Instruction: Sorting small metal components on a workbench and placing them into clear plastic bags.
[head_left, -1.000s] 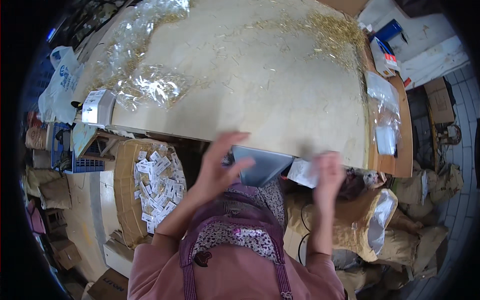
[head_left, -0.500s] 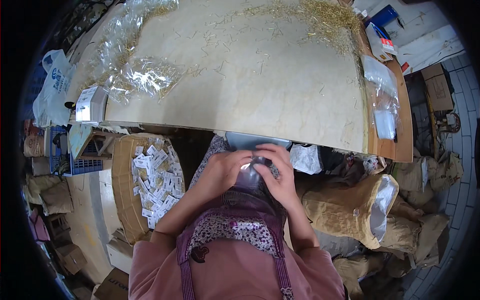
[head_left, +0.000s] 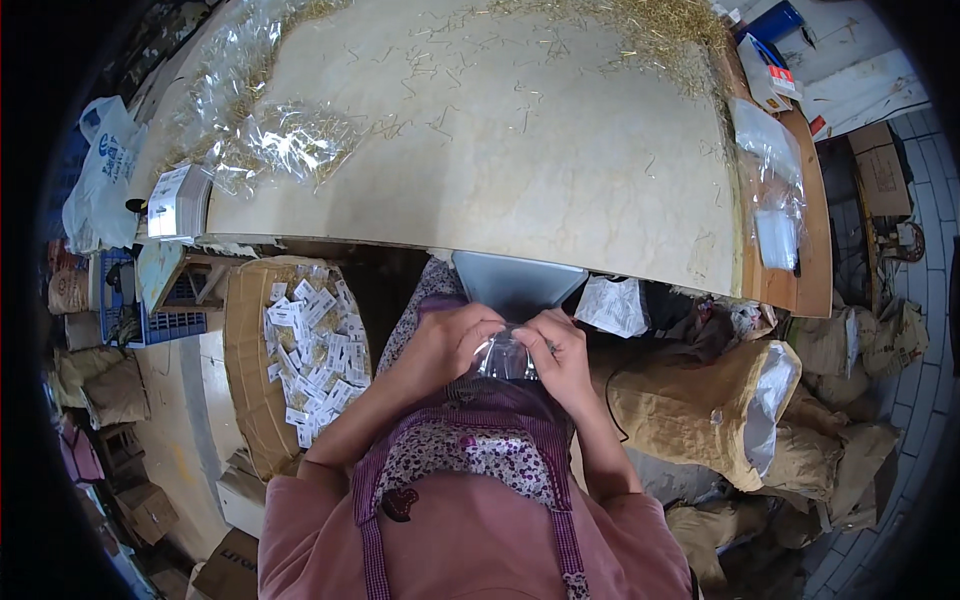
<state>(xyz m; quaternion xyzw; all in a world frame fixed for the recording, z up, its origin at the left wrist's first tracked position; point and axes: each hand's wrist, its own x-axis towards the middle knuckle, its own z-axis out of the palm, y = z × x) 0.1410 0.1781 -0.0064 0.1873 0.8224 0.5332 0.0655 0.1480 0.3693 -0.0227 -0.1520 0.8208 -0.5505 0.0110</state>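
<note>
Between my two hands, just above my lap, is a small clear plastic bag (head_left: pixel 503 356). My left hand (head_left: pixel 455 338) pinches its upper left edge, fingers closed. On the other side my right hand (head_left: pixel 556 347) grips the upper right edge between thumb and curled fingers. Glare on the film hides whether anything lies inside. Beyond my hands a grey tray (head_left: pixel 515 280) sticks out from under the table (head_left: pixel 500 200). On the tabletop, loose gold-coloured bent metal pieces (head_left: pixel 660 45) form a heap at the far right, with stray ones scattered across.
At left, an open sack (head_left: pixel 245 370) holds many small carded packets (head_left: pixel 320 345). Clear plastic bags (head_left: pixel 290 140) and a stack of white cards (head_left: pixel 180 203) lie on the table's left. Flat clear bags (head_left: pixel 775 235) rest on the right ledge. Stuffed brown sacks (head_left: pixel 680 420) crowd the right.
My right hand's fingers have curled in and closed on the bag's edge; before, they were stretched out over it. More of the grey tray now shows.
</note>
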